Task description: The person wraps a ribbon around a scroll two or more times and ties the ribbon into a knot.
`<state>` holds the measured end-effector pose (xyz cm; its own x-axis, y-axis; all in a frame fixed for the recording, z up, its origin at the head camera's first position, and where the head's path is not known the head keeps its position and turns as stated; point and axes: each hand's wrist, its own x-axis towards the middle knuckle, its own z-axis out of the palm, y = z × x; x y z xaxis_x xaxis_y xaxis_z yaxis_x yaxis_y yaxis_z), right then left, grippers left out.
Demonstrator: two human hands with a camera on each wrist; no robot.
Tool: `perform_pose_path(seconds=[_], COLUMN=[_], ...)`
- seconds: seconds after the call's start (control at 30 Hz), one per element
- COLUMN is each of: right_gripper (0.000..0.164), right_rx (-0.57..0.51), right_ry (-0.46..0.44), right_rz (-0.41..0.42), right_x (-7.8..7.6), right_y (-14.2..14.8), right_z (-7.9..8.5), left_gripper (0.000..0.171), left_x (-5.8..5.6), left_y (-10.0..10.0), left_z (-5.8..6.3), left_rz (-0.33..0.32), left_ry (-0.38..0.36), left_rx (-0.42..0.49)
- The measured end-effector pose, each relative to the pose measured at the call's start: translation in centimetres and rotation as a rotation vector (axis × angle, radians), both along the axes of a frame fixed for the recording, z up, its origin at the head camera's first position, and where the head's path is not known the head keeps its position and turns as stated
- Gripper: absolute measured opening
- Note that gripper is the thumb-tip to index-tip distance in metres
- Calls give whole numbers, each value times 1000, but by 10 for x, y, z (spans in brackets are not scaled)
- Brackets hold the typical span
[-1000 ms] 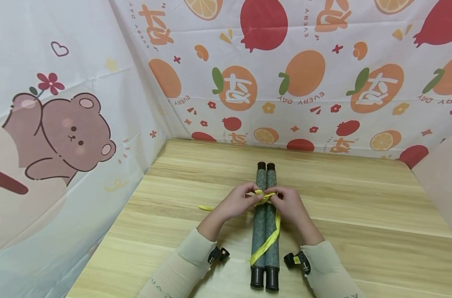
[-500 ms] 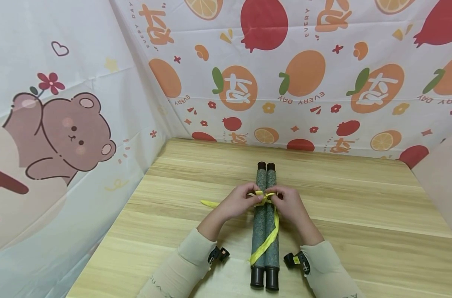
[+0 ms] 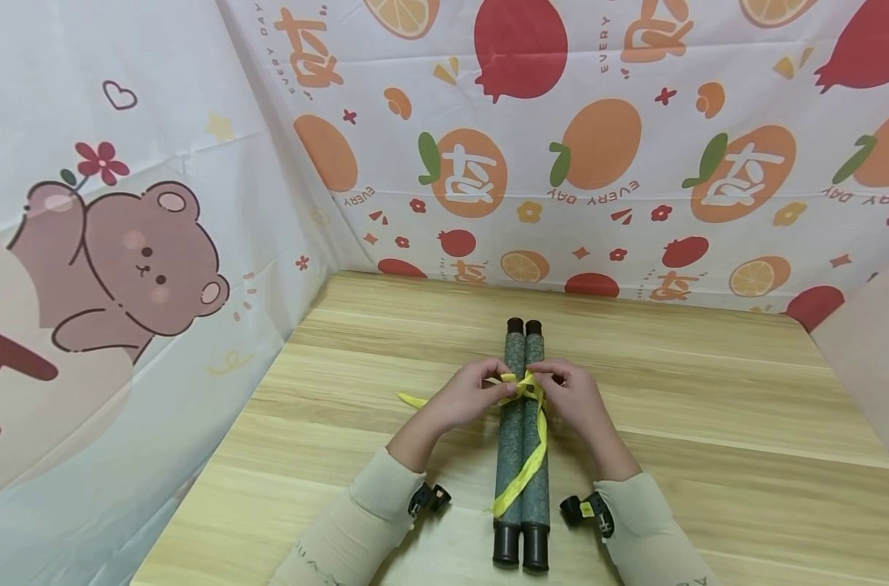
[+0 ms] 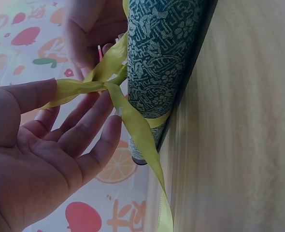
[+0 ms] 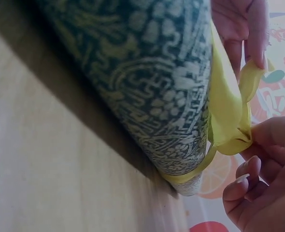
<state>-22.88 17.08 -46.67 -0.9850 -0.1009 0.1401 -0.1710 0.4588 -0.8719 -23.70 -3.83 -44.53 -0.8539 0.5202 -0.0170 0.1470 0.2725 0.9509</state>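
A scroll rolled from both ends (image 3: pixel 510 456), green brocade with dark end knobs, lies lengthwise on the table. Yellow ribbon (image 3: pixel 523 480) (image 4: pixel 140 125) goes round its middle; one tail trails down over the rolls, and another end pokes out left beyond the left wrist. My left hand (image 3: pixel 468 397) (image 4: pixel 41 150) pinches a folded length of ribbon between thumb and forefinger above the rolls, other fingers spread loosely. Opposite it, my right hand (image 3: pixel 572 399) (image 5: pixel 273 183) pinches the ribbon close to the crossing with thumb and fingertip. The crossing is partly hidden by fingers.
The wooden table (image 3: pixel 708 407) extends to both sides of the scroll. A fruit-print cloth (image 3: pixel 606 49) hangs behind it, and a bear-print cloth (image 3: pixel 254 195) borders the left. A small camera (image 3: pixel 431 499) sits on each sleeved wrist.
My right fingertips have risen slightly, drawing a piece of ribbon up at the crossing. The ribbon end at left has slid a little to the right. My left hand stays nearly still.
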Motion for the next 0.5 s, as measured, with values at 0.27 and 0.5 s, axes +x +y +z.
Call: perform_pose_path(seconds=[0.27, 0.5], right_gripper=[25, 25], right_rx=[-5, -66], right_ry=[-16, -44], right_rz=[-25, -28], right_x=[-2, -2], right_y=[1, 5], right_z=[-1, 0], left_gripper=[11, 12], left_x=[1, 1], left_y=[-1, -2], left_z=[1, 3], left_rz=[0, 6], left_ry=[-4, -10], left_rx=[-5, -8])
